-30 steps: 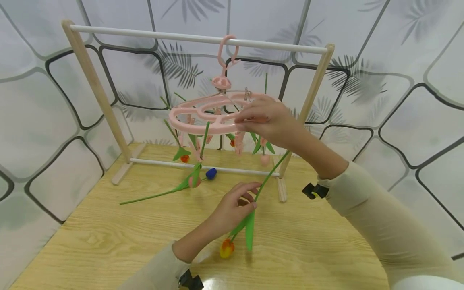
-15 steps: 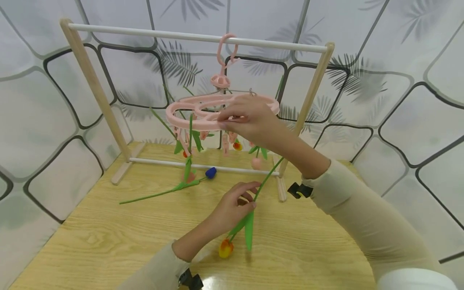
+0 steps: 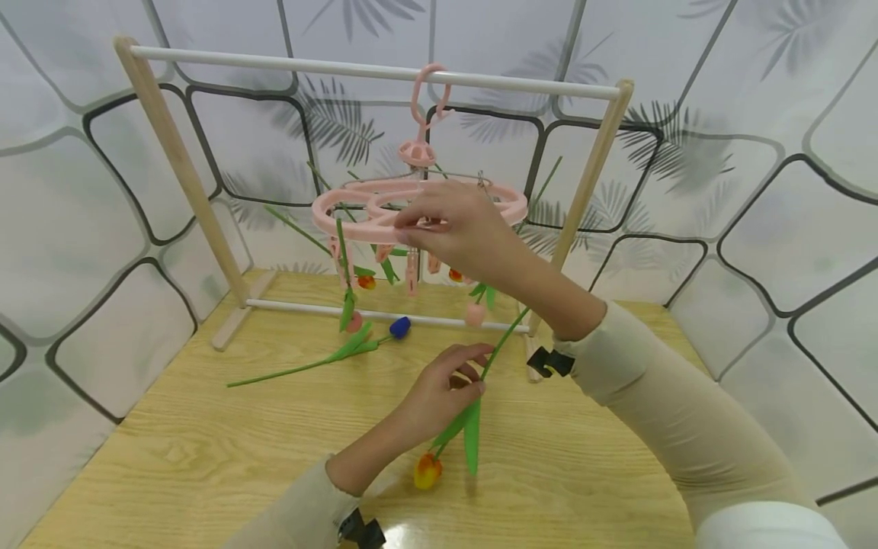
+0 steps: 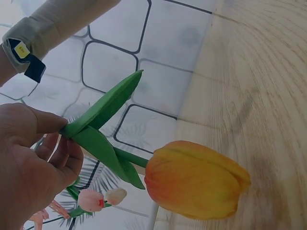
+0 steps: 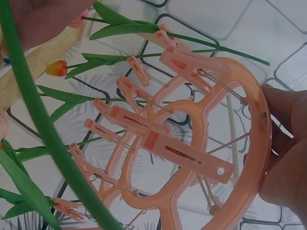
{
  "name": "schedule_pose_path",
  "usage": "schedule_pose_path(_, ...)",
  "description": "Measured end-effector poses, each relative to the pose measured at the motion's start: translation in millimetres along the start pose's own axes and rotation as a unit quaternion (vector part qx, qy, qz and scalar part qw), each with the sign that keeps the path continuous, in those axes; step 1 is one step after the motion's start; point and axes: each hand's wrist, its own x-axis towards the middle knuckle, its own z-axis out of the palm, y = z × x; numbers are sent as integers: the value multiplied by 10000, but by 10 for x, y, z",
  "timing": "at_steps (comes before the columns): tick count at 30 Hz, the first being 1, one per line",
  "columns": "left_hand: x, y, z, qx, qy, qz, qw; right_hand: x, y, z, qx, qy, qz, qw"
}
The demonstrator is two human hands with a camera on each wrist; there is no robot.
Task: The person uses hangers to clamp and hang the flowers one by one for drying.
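A pink round clip hanger [image 3: 363, 232] hangs by its hook from the white top bar of a wooden rack. My right hand [image 3: 459, 229] pinches the near side of its ring. My left hand [image 3: 442, 393] holds an orange-yellow artificial tulip [image 3: 428, 471] by the stem, bloom downward, below and in front of the hanger. In the left wrist view, thumb and finger pinch beside the tulip's green leaves [image 4: 103, 108]. Several tulips hang bloom-down from the hanger's clips, among them a pink tulip [image 3: 475, 314]. A vacant pink clothespin [image 5: 187, 155] dangles near my right hand in the right wrist view.
A blue tulip [image 3: 400, 328] lies on the wooden table [image 3: 206, 457] at the left, near the rack's lower white bar [image 3: 439, 320]. The rack's wooden posts [image 3: 181, 171] stand on either side. A patterned backdrop [image 3: 754, 191] rises behind.
The hanger has turned, its near rim shifting left together with my right hand, and the hanging tulips swung along. My left hand and its tulip have stayed in place.
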Motion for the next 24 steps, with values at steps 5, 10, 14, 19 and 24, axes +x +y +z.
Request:
schedule_pose_path(5,-7,20,-1,-29,-23,-18,10000,-8,8,-21,-91,-14,23,10000)
schedule_pose_path(10,-13,37,1,-39,-42,-40,10000,-36,30,-58,-193,70,43,9998)
schedule_pose_path(14,-16,45,-4,-31,-39,-37,10000,-64,28,-105,-139,102,146,9997)
schedule_pose_path(19,-24,66,-8,-14,-42,-70,10000,-95,30,-142,-129,227,162,9995)
schedule_pose_path(24,-30,91,-4,-32,-45,-118,9999,-151,55,-200,-164,472,225,9985)
